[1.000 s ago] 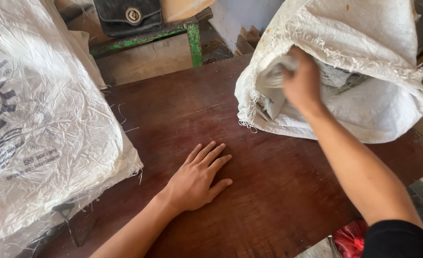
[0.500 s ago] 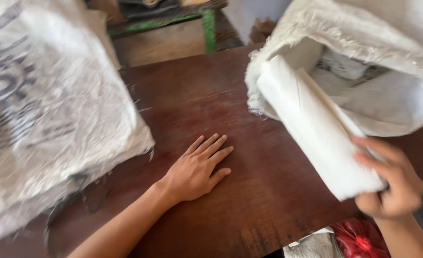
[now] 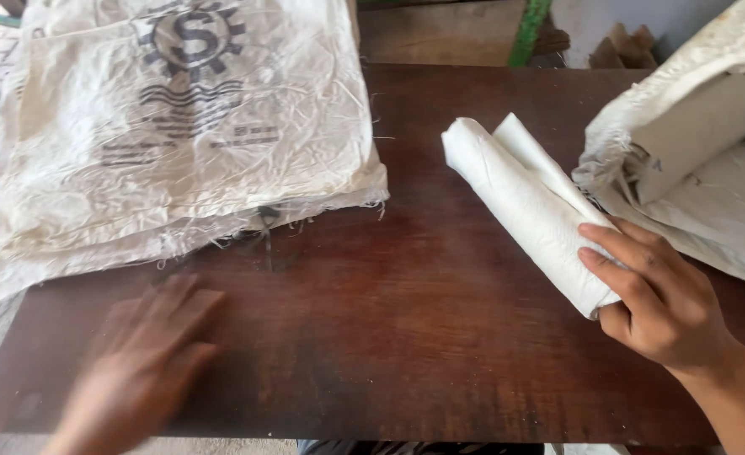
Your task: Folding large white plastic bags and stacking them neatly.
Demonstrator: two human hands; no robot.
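Holding entry, one worktop viewed from above.

Right hand (image 3: 663,307): at 4 o'clock, fingers curled around the near end of the roll, thumb underneath, a firm clasp.

Roll (image 3: 528,206): white woven material, rolled or folded into a long bundle, lying on the table at 2 o'clock, running from the hand up and leftward; a second fold shows along its far side. It lies out of the open sack and apart from it.

Left hand (image 3: 141,371): at 7 o'clock, blurred, palm down with fingers spread over the table, holding nothing; whether it presses the wood cannot be told.

Table (image 3: 389,337): dark brown wood, bare through the middle.

Flat sacks (image 3: 170,135): pale, frayed, printed, stacked at 10 o'clock.

Open sack (image 3: 701,152): at 3 o'clock, mouth toward the roll, more pale bundles inside.

Progress, judged: one roll is out on the table but not unrolled; the bundles in the open sack remain.
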